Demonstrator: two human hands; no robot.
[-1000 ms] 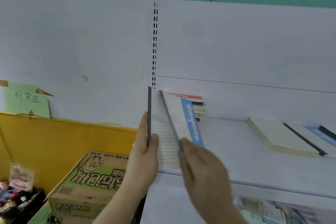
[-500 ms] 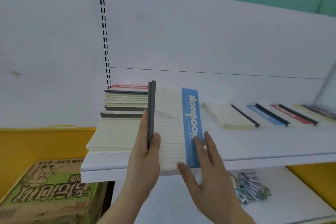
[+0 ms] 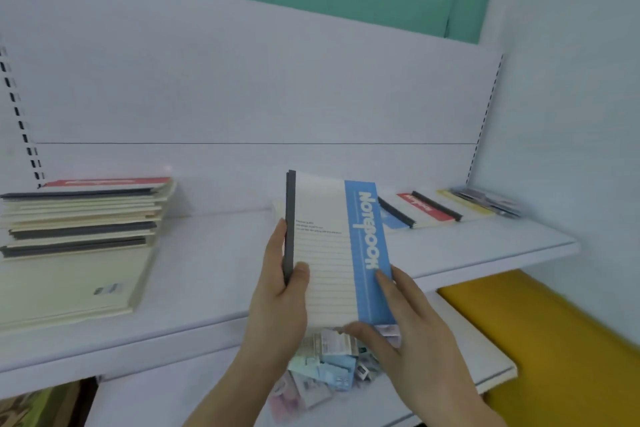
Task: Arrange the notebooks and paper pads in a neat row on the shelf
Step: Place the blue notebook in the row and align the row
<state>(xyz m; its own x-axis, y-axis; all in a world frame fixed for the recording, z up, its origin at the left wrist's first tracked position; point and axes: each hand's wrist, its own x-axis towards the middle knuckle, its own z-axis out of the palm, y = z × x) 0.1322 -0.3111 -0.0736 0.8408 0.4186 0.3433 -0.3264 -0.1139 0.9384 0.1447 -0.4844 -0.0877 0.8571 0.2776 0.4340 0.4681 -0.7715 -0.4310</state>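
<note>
Carried rightward from the stack of notebooks (image 3: 79, 218) at the shelf's (image 3: 214, 288) left end, the blue-striped notebook (image 3: 332, 253) stays gripped by left hand (image 3: 277, 291) fingers along its spine, right hand (image 3: 412, 333) fingers pinching its lower corner.

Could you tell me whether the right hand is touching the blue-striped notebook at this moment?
Touching. The head view shows the right hand with its fingers on the blue stripe and its thumb at the bottom edge of the blue-striped notebook.
</note>
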